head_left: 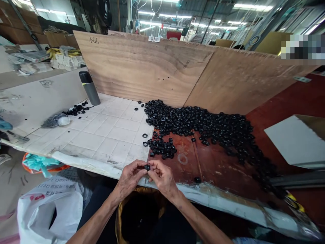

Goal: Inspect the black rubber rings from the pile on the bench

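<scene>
Between the fingertips of both hands is a small black plastic part (147,167), held just above the table's front edge. My left hand (131,176) pinches it from the left, and my right hand (162,174) grips it from the right. The part is partly covered by the fingers, so its exact shape cannot be made out. Just beyond the hands lies a small heap of black ring-like parts (162,148). Behind that, a much larger pile of similar black parts (203,120) stretches along the wooden board to the right. Below the hands, an open yellow-rimmed bag (119,217) sits between the legs.
A grey bottle (91,92) with a black cap stands at the back left, near scattered black pieces (77,109) and a clear plastic bag (56,120). A plywood board (142,67) closes off the back. An open carton (291,142) is at right, a white sack (50,210) lower left.
</scene>
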`<state>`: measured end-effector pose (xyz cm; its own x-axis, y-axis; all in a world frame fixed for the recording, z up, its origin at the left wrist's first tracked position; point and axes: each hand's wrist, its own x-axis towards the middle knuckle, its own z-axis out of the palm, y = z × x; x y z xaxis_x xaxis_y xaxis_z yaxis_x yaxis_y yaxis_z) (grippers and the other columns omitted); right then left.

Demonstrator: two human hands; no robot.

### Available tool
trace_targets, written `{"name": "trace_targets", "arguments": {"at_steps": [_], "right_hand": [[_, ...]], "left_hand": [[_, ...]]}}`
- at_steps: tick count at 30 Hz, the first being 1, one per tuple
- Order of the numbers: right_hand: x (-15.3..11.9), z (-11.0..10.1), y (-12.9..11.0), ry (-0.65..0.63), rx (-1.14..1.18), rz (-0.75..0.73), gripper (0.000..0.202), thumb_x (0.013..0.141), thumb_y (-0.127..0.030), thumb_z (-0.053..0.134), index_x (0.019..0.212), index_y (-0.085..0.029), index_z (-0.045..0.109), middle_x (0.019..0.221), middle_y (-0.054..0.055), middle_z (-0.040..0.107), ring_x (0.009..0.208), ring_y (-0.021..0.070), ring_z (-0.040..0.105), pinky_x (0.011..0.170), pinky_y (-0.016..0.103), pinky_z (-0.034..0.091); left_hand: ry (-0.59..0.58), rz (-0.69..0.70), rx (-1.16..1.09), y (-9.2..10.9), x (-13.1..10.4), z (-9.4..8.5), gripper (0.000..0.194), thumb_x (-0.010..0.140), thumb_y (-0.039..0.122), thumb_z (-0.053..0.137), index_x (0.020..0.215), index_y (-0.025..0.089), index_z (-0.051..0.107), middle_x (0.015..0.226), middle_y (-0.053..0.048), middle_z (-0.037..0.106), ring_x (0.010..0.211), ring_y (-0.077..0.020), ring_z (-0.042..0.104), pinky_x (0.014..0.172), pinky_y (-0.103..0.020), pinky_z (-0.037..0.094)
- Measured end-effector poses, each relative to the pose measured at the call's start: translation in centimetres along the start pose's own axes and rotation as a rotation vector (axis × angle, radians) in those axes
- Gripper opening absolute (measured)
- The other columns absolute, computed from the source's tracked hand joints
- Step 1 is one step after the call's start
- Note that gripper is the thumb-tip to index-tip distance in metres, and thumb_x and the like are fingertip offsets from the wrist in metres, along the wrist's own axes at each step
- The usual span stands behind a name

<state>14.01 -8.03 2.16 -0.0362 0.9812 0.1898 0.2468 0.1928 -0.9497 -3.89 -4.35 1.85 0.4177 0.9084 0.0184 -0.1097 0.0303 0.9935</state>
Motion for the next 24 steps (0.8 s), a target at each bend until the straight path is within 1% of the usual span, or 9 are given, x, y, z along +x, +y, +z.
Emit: {"name": "trace_targets", "arguments": {"at_steps": [5,8,10,13,15,17,18,21,24], "right_hand": [[-3.3,2.0,-0.6,0.068,0.01,0.115,0.014,0.092,-0.032,0.061,0.096,-0.02,0.066,0.074,0.001,0.068,0.052,0.0148,0.066,0.054,0.025,0.049],[-4.3,2.5,-0.7,0.112,0.153,0.304,0.016,0.091,-0.035,0.061,0.092,-0.019,0.062,0.06,-0.003,0.064,0.046,0.0143,0.063,0.055,0.025,0.048],[-4.4,1.9,-0.4,0.06,0.163,0.389,0.022,0.094,-0.038,0.055,0.083,-0.019,0.06,0.051,-0.004,0.06,0.042,0.0139,0.059,0.055,0.025,0.047],[-3.0,-0.4,0.5,0.117,-0.139,0.302,0.022,0.092,-0.039,0.058,0.082,-0.019,0.061,0.055,-0.002,0.06,0.045,0.0152,0.057,0.053,0.026,0.046],[-1.4,-2.2,1.4,0.312,-0.429,0.096,0.019,0.086,-0.033,0.064,0.097,-0.018,0.065,0.072,0.003,0.065,0.062,0.019,0.063,0.064,0.03,0.05],[0.3,-3.4,2.4,0.379,-0.616,-0.038,0.023,0.087,-0.026,0.061,0.108,-0.017,0.065,0.087,0.007,0.066,0.075,0.0215,0.064,0.071,0.032,0.051],[1.0,-3.8,2.8,0.375,-0.687,-0.073,0.024,0.087,-0.023,0.06,0.11,-0.018,0.065,0.091,0.008,0.066,0.078,0.0219,0.064,0.071,0.032,0.051],[2.3,-3.9,3.7,0.313,-0.835,-0.076,0.017,0.088,-0.018,0.061,0.104,-0.02,0.067,0.095,0.009,0.063,0.077,0.0212,0.062,0.065,0.029,0.048],[2.3,-3.6,4.1,0.287,-0.847,-0.061,0.008,0.089,-0.017,0.062,0.096,-0.019,0.065,0.097,0.009,0.061,0.079,0.0216,0.061,0.066,0.029,0.048]], "left_hand": [[-0.087,-0.172,-0.071,-0.3,-2.4,0.2,0.027,0.089,0.037,0.071,0.107,0.016,0.07,0.101,-0.007,0.075,0.092,-0.0207,0.07,0.085,-0.032,0.056],[-0.101,-0.059,0.128,0.1,-3.3,0.1,0.022,0.094,0.033,0.063,0.109,0.018,0.069,0.102,-0.006,0.074,0.093,-0.0195,0.069,0.086,-0.032,0.054],[-0.234,0.036,0.318,0.9,-3.5,-0.1,0.018,0.094,0.027,0.06,0.108,0.021,0.07,0.101,-0.005,0.073,0.092,-0.0185,0.068,0.087,-0.031,0.052],[-0.416,0.043,0.514,1.9,-2.1,0.1,0.012,0.088,0.026,0.067,0.098,0.021,0.072,0.089,-0.001,0.071,0.077,-0.0164,0.066,0.072,-0.027,0.052],[-0.234,0.034,0.573,1.6,0.1,0.8,0.017,0.083,0.03,0.073,0.097,0.02,0.07,0.078,0.0,0.067,0.066,-0.0153,0.063,0.062,-0.026,0.05],[0.073,0.155,0.663,0.7,2.9,1.7,0.02,0.083,0.029,0.073,0.1,0.02,0.069,0.081,0.0,0.067,0.068,-0.0161,0.064,0.067,-0.028,0.051],[0.137,0.231,0.707,0.1,4.4,2.1,0.024,0.081,0.026,0.074,0.104,0.02,0.069,0.087,-0.001,0.069,0.07,-0.0163,0.065,0.071,-0.029,0.052],[0.177,0.282,0.806,-1.5,7.5,2.8,0.017,0.082,0.021,0.072,0.099,0.022,0.071,0.084,-0.002,0.073,0.071,-0.0178,0.066,0.072,-0.03,0.051],[0.161,0.231,0.853,-2.1,8.0,2.2,0.006,0.087,0.025,0.069,0.086,0.021,0.074,0.079,-0.003,0.073,0.071,-0.019,0.067,0.07,-0.03,0.05]]}}
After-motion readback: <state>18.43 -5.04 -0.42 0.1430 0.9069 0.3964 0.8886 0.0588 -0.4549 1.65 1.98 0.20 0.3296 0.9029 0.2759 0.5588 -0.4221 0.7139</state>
